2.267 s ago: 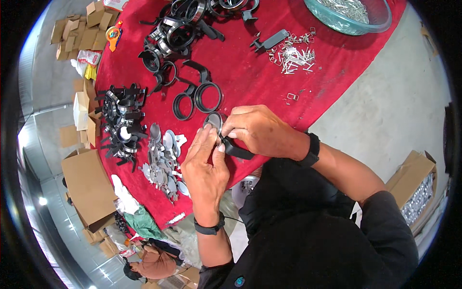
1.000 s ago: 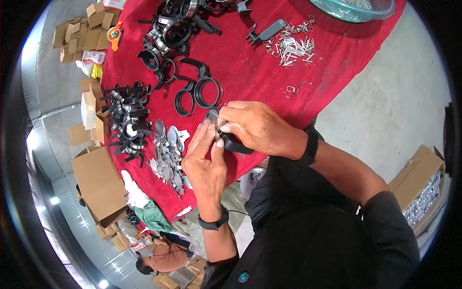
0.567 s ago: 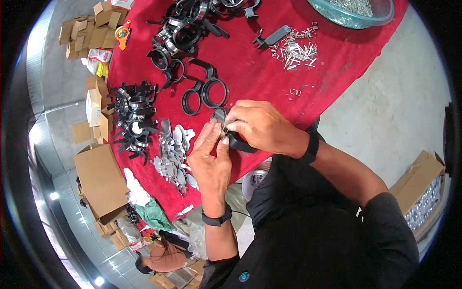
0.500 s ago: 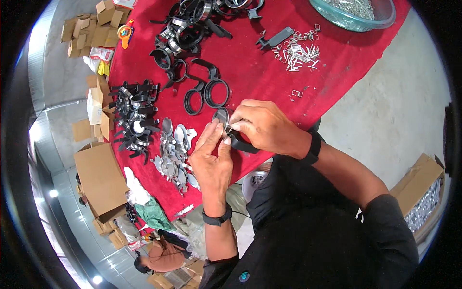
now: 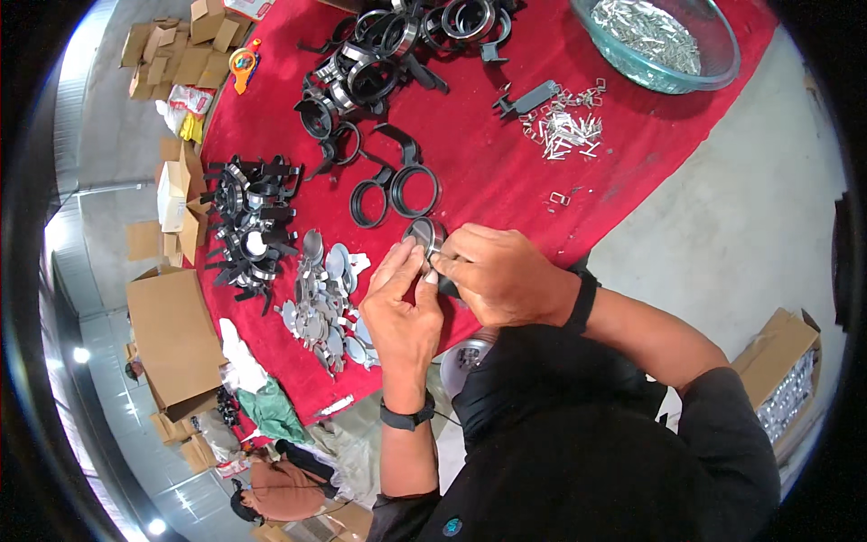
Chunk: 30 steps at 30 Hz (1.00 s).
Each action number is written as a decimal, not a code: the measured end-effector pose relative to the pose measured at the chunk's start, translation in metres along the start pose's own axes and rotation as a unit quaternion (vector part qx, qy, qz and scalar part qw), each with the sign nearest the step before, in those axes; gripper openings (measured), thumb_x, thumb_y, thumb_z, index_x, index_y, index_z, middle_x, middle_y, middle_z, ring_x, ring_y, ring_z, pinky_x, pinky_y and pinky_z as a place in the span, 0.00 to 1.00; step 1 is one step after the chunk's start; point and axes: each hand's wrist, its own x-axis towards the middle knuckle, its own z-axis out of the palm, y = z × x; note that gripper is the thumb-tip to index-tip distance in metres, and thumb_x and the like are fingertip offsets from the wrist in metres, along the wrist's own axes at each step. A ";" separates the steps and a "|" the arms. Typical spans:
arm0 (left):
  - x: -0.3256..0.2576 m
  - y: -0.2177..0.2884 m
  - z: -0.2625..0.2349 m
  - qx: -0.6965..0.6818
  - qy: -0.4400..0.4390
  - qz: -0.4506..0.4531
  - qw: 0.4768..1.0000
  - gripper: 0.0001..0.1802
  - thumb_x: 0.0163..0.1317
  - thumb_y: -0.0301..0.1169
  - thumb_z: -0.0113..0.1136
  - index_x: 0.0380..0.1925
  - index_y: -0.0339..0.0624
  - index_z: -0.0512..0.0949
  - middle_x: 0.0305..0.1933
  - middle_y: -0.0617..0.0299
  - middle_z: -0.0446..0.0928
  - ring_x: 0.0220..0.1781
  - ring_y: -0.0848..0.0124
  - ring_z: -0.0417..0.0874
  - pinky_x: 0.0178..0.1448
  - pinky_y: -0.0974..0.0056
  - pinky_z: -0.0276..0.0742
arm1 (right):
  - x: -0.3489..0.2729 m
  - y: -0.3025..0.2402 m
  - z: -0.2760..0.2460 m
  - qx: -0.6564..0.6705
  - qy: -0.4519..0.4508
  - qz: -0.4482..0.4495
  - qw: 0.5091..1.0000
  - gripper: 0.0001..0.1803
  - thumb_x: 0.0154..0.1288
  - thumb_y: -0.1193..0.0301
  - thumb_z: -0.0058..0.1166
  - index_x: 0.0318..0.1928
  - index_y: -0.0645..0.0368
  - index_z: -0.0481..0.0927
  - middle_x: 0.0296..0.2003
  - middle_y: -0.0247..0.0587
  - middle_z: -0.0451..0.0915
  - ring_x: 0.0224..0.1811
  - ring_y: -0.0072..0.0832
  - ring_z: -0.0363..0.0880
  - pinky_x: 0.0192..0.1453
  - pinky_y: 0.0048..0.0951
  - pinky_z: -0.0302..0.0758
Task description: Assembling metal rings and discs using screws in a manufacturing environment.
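Observation:
Between my two hands is a round black-rimmed piece with a grey metal disc in it point(image 5: 421, 233); a dark handle-like part is mostly hidden under my right hand. My left hand point(image 5: 400, 316) grips its near left side, fingertips over the disc. The right hand point(image 5: 510, 275) pinches at the rim's right side; any small part in that pinch is too small to make out. Just beyond lie black rings with arms point(image 5: 415, 214). To the left of my left hand spreads a pile of flat grey metal discs with tabs point(image 5: 316, 312).
The red cloth point(image 5: 488, 172) covers the table. Toward the back lie a heap of black rings point(image 5: 372, 77), a dark handle point(image 5: 533, 98), silver pins point(image 5: 569, 135) and a teal bowl point(image 5: 632, 79). More black assemblies point(image 5: 257, 217) sit left. Another person point(image 5: 284, 488) is at lower left.
The view has shifted slightly, so the table things sit lower in the picture. Both hands keep hold of the round piece; my right hand has turned a little, its fingers still at the rim.

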 end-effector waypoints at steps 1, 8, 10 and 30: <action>-0.001 -0.001 0.000 -0.007 0.002 0.002 1.000 0.19 0.64 0.20 0.69 0.56 0.31 0.90 0.63 0.42 0.89 0.71 0.48 0.87 0.79 0.52 0.78 | 0.001 -0.001 -0.001 -0.007 -0.003 -0.001 1.000 0.09 0.60 0.74 0.63 0.41 0.60 0.81 0.37 0.45 0.77 0.40 0.45 0.81 0.44 0.44 0.81; 0.001 -0.014 0.004 -0.069 0.011 -0.022 0.997 0.18 0.63 0.24 0.75 0.54 0.35 0.92 0.62 0.44 0.90 0.68 0.52 0.88 0.78 0.52 0.77 | 0.006 0.009 0.002 0.154 0.035 0.101 0.982 0.10 0.70 0.70 0.61 0.38 0.66 0.87 0.38 0.53 0.87 0.43 0.51 0.87 0.50 0.49 0.83; 0.002 -0.013 0.002 -0.062 0.005 -0.009 0.998 0.19 0.65 0.23 0.73 0.56 0.33 0.91 0.65 0.42 0.88 0.68 0.54 0.88 0.77 0.55 0.78 | 0.005 0.012 0.008 0.135 0.033 0.116 0.983 0.09 0.70 0.72 0.62 0.40 0.66 0.87 0.37 0.52 0.86 0.42 0.49 0.87 0.48 0.46 0.83; 0.000 -0.019 0.003 -0.084 0.021 0.006 0.996 0.19 0.63 0.23 0.69 0.54 0.32 0.91 0.62 0.41 0.89 0.66 0.52 0.89 0.74 0.55 0.81 | 0.008 -0.003 0.011 -0.077 0.010 -0.015 0.997 0.09 0.66 0.74 0.60 0.44 0.65 0.81 0.38 0.52 0.79 0.44 0.50 0.83 0.48 0.49 0.82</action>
